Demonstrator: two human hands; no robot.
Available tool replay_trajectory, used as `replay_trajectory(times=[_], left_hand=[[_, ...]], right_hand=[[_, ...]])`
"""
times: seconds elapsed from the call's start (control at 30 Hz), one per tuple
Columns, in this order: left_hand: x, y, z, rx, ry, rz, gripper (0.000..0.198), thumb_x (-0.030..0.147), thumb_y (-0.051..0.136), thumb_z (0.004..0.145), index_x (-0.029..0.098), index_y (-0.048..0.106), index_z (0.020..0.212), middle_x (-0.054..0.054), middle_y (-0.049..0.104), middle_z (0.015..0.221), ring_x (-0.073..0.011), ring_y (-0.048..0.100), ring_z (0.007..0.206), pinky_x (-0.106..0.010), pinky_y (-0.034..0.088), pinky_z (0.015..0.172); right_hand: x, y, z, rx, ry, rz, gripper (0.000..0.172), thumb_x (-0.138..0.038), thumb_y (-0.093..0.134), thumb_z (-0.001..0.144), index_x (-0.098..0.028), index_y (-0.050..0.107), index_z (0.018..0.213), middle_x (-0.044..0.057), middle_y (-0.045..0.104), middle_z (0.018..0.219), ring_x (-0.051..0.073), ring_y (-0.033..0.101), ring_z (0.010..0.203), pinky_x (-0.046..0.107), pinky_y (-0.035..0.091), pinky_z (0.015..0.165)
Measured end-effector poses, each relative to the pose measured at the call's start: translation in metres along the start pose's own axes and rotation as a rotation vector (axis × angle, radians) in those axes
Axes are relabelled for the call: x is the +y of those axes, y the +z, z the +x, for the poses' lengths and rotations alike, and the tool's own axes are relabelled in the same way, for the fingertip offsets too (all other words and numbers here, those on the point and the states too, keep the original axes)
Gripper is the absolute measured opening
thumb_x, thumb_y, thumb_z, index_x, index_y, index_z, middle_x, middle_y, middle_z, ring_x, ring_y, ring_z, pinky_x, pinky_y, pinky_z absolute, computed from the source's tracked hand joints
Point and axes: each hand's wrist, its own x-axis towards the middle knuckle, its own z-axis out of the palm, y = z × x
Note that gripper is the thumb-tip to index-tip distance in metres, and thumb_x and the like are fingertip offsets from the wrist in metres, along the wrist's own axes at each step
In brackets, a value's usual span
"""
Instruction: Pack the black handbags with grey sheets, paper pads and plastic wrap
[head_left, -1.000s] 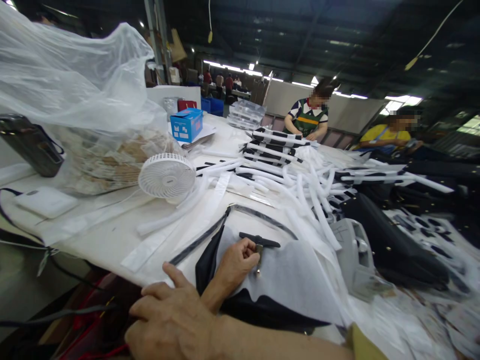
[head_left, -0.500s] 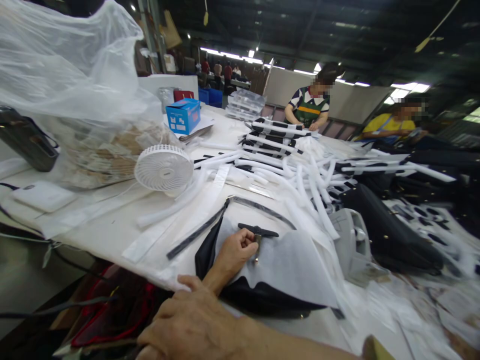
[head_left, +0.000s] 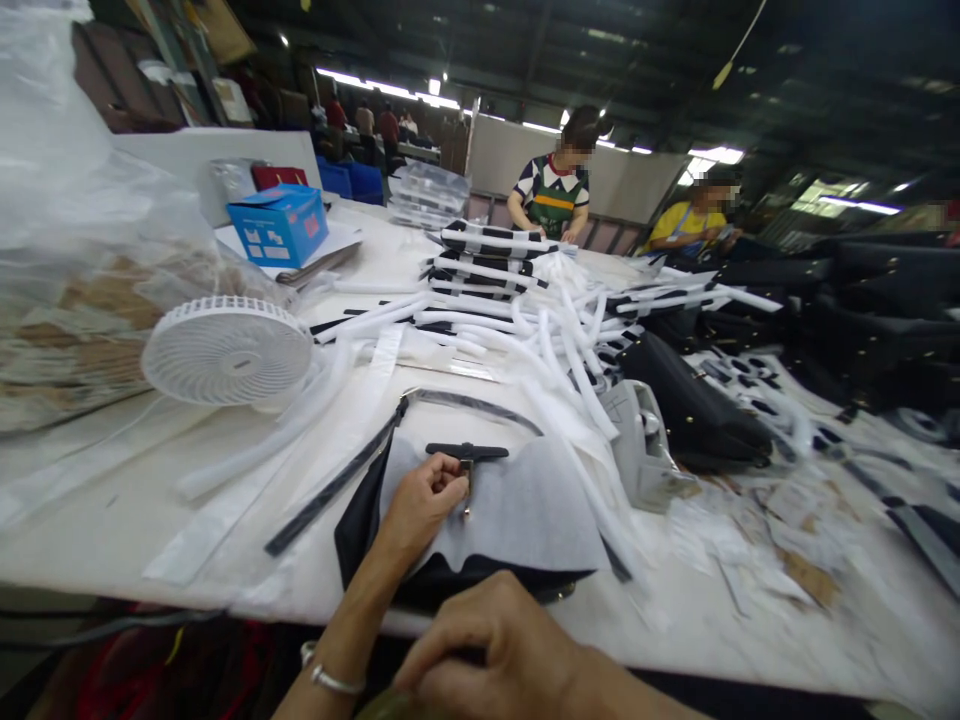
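A black handbag (head_left: 358, 530) lies on the table in front of me, with a sheet of white lining paper (head_left: 517, 510) over its front. At the middle of that sheet, my left hand (head_left: 424, 505) pinches a small gold metal clasp (head_left: 468, 490) beneath a black crosswise tab (head_left: 480, 452). A dark strap (head_left: 337, 490) in clear wrap arches behind the bag. Close to the camera, my right hand (head_left: 510, 640) is curled closed, low and in front of the bag. An olive-yellow thing, partly cut off, shows under its fingers; I cannot make out what it is.
To the left stand a white fan (head_left: 229, 350) and a blue box (head_left: 277, 225). White foam tubes (head_left: 555, 350) and wrapped straps pile up behind the bag. A grey tape dispenser (head_left: 637, 440) and black bags (head_left: 682, 400) lie right. Two co-workers sit across the table.
My right hand has drawn back from across my left wrist, moving right and down. My left hand stays at the clasp. The view has turned right, so things appear further left.
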Motion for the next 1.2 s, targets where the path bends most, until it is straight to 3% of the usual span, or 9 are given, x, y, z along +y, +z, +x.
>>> replay_trajectory(times=[0.13, 0.3, 0.37, 0.43, 0.53, 0.7, 0.83, 0.97, 1.2], left_hand=[[-0.002, -0.001, 0.002, -0.012, -0.013, -0.014, 0.018, 0.037, 0.060, 0.078, 0.019, 0.059, 0.081, 0.004, 0.056, 0.065, -0.0129, 0.050, 0.061, -0.025, 0.036, 0.060], [0.001, -0.003, 0.001, -0.007, -0.018, -0.003, 0.022, 0.035, 0.057, 0.079, 0.020, 0.048, 0.066, 0.006, 0.050, 0.058, -0.0119, 0.045, 0.057, -0.025, 0.034, 0.059], [0.003, -0.004, 0.000, -0.018, -0.011, 0.004, 0.022, 0.034, 0.057, 0.078, 0.020, 0.048, 0.063, 0.005, 0.051, 0.058, -0.0121, 0.045, 0.058, -0.025, 0.034, 0.059], [0.005, -0.006, -0.001, -0.035, -0.004, 0.000, 0.021, 0.033, 0.056, 0.077, 0.020, 0.048, 0.062, 0.005, 0.051, 0.058, -0.0123, 0.044, 0.059, -0.025, 0.034, 0.059], [0.005, -0.007, 0.000, -0.060, 0.004, -0.022, 0.018, 0.032, 0.055, 0.074, 0.020, 0.048, 0.062, 0.004, 0.051, 0.059, -0.0125, 0.044, 0.059, -0.025, 0.034, 0.059], [0.003, -0.007, -0.001, -0.092, 0.008, -0.064, 0.017, 0.031, 0.055, 0.075, 0.019, 0.052, 0.063, 0.002, 0.055, 0.063, -0.0134, 0.048, 0.063, -0.026, 0.037, 0.061], [0.001, -0.007, -0.002, -0.099, 0.012, -0.079, 0.023, 0.034, 0.056, 0.079, 0.019, 0.052, 0.062, 0.003, 0.055, 0.062, -0.0134, 0.048, 0.063, -0.026, 0.037, 0.062], [-0.001, -0.007, -0.002, -0.120, 0.022, -0.071, 0.026, 0.037, 0.058, 0.080, 0.019, 0.053, 0.063, 0.003, 0.054, 0.063, -0.0136, 0.049, 0.064, -0.025, 0.037, 0.062], [0.006, -0.006, -0.007, -0.116, 0.051, -0.026, 0.024, 0.035, 0.048, 0.086, 0.021, 0.052, 0.067, 0.003, 0.055, 0.067, -0.0151, 0.051, 0.068, -0.026, 0.039, 0.065]], right_hand=[[0.031, -0.013, -0.047, 0.097, 0.236, 0.092, 0.013, -0.032, 0.074, 0.077, -0.020, 0.079, 0.079, 0.001, 0.076, 0.072, 0.014, 0.069, 0.064, 0.017, 0.048, 0.058], [0.049, -0.002, -0.064, 0.018, 0.008, -0.167, 0.038, -0.048, 0.061, 0.089, -0.019, 0.064, 0.064, -0.001, 0.065, 0.060, 0.009, 0.055, 0.052, 0.018, 0.039, 0.047], [0.030, -0.008, -0.056, 0.025, -0.111, -0.264, 0.029, -0.037, 0.053, 0.096, -0.021, 0.066, 0.076, 0.001, 0.067, 0.071, 0.011, 0.059, 0.063, 0.018, 0.046, 0.057], [0.001, -0.023, -0.044, 0.080, -0.204, -0.304, 0.018, -0.021, 0.050, 0.095, -0.022, 0.067, 0.101, 0.006, 0.070, 0.100, 0.014, 0.065, 0.090, 0.021, 0.052, 0.078], [-0.028, -0.047, -0.022, 0.265, -0.276, -0.349, 0.051, -0.002, 0.045, 0.085, -0.022, 0.052, 0.131, 0.010, 0.055, 0.136, 0.018, 0.051, 0.127, 0.031, 0.044, 0.106], [0.001, -0.057, 0.016, 0.414, -0.177, -0.438, 0.073, -0.001, 0.057, 0.076, -0.020, 0.037, 0.144, 0.010, 0.051, 0.142, 0.022, 0.045, 0.133, 0.040, 0.039, 0.114], [0.032, -0.052, 0.033, 0.396, -0.139, -0.597, 0.054, 0.002, 0.059, 0.074, -0.015, 0.054, 0.125, 0.012, 0.063, 0.121, 0.026, 0.058, 0.115, 0.045, 0.051, 0.101], [0.038, -0.048, 0.035, 0.433, -0.166, -0.744, 0.027, -0.003, 0.057, 0.083, -0.016, 0.061, 0.107, 0.012, 0.069, 0.107, 0.027, 0.064, 0.104, 0.043, 0.056, 0.091], [0.045, -0.050, 0.025, 0.432, -0.260, -0.834, 0.022, -0.006, 0.047, 0.092, -0.013, 0.064, 0.103, 0.013, 0.072, 0.102, 0.023, 0.069, 0.095, 0.036, 0.058, 0.086]])
